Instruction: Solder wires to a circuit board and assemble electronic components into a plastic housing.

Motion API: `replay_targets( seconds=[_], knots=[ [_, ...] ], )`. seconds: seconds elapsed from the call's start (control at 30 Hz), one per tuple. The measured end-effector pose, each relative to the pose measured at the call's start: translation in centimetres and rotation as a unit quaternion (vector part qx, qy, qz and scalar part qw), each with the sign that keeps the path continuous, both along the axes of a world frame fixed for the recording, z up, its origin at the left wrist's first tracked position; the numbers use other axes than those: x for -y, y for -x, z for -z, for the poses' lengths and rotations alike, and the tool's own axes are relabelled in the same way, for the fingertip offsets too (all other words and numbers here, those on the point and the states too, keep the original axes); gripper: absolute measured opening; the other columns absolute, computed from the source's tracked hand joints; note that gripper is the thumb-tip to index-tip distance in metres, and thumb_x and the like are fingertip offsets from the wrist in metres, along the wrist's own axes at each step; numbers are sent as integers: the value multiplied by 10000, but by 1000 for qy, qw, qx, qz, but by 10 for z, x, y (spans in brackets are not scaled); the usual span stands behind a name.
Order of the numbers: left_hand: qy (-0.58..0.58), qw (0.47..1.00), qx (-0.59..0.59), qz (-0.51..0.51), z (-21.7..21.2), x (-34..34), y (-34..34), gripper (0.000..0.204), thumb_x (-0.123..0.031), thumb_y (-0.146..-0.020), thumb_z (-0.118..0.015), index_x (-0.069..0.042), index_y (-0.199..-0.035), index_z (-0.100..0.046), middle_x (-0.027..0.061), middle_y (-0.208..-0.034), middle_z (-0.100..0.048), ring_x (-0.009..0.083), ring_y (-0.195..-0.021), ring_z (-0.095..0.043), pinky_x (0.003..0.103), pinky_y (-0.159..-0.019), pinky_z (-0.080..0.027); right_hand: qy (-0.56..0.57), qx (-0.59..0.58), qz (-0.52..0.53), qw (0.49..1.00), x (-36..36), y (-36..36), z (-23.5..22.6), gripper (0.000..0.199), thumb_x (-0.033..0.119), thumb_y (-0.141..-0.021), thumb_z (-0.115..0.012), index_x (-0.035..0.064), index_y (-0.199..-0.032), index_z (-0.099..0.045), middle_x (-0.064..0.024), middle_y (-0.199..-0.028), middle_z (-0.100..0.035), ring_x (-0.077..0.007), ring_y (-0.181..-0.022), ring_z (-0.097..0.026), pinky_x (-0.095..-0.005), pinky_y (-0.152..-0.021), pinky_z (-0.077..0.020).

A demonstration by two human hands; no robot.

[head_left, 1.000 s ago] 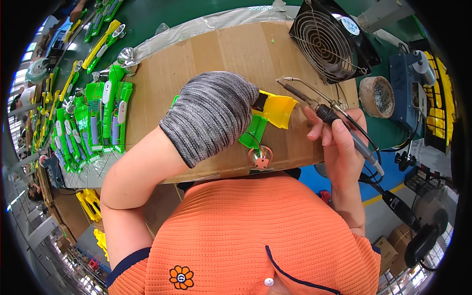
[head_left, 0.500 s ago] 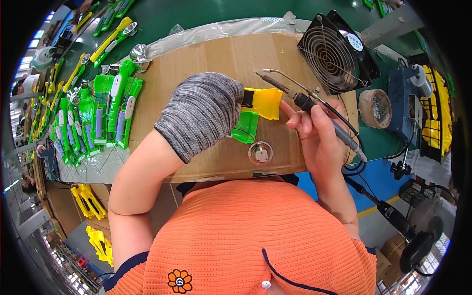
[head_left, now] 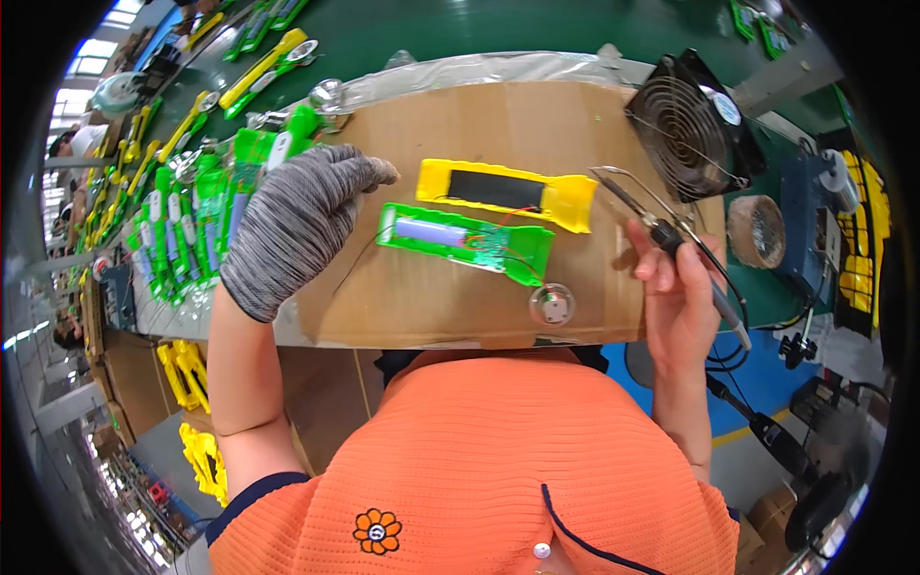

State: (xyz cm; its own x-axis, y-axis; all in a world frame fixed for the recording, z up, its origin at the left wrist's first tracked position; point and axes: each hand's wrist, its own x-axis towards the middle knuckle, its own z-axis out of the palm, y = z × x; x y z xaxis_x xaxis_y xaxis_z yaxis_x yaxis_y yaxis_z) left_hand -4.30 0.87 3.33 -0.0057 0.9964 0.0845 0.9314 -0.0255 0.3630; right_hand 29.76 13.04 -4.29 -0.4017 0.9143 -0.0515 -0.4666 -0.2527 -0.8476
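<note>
The green housing half (head_left: 465, 241), open with its battery and circuit board showing, lies flat on the cardboard-covered tabletop (head_left: 460, 307), just below the yellow housing half (head_left: 508, 192). Half a second ago the gloved left hand (head_left: 287, 230) covered both; now it has drawn away leftward, fingers loosely spread, holding nothing. The right hand (head_left: 680, 297) grips a soldering iron (head_left: 661, 230), well right of the green piece.

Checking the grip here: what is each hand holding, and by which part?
The right hand holds a soldering iron by its handle. The gloved left hand holds nothing visible.
</note>
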Motion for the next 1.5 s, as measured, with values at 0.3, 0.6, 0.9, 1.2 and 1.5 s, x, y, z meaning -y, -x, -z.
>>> replay_targets(
  seconds=[0.3,0.6,0.9,1.2,1.5],
  knots=[
    [-96,988,-70,100,17,37,-13,193,-120,-792,-753,-154,-974,-699,36,-930,-666,255,-917,-637,417,-827,-484,-14,-1,-34,999,12,5,-4,76,98,-981,-524,58,-958,-463,-52,-675,-513,-194,-685,-590,-535,-1079,-414],
    [-75,984,90,133,39,12,-44,231,-91,-786,-724,-124,-1007,-668,58,-989,-654,277,-983,-605,401,-873,-458,6,-3,-81,997,33,-1,3,154,93,-950,-558,44,-1018,-429,-106,-713,-560,-227,-640,-598,-394,-758,-524],
    [-10,990,-42,134,28,-6,-66,132,-169,-841,-638,-103,-942,-690,98,-921,-631,282,-907,-616,418,-819,-474,38,47,-119,991,36,5,-7,155,78,-935,-573,31,-1006,-443,-94,-690,-564,-216,-633,-620,-357,-681,-526],
    [1,988,-74,132,24,-10,-68,145,-106,-777,-716,-80,-911,-667,85,-846,-596,285,-843,-598,405,-770,-476,16,108,-152,982,37,6,-9,165,46,-924,-609,24,-958,-449,-113,-750,-624,-167,-651,-635,-285,-628,-529],
    [10,989,-67,129,24,-12,-68,140,-123,-772,-709,-85,-903,-675,89,-831,-599,286,-832,-599,411,-758,-478,-6,128,-156,979,41,7,-8,163,17,-928,-607,22,-967,-449,-131,-866,-662,-139,-707,-658,-253,-629,-526]
  ],
)
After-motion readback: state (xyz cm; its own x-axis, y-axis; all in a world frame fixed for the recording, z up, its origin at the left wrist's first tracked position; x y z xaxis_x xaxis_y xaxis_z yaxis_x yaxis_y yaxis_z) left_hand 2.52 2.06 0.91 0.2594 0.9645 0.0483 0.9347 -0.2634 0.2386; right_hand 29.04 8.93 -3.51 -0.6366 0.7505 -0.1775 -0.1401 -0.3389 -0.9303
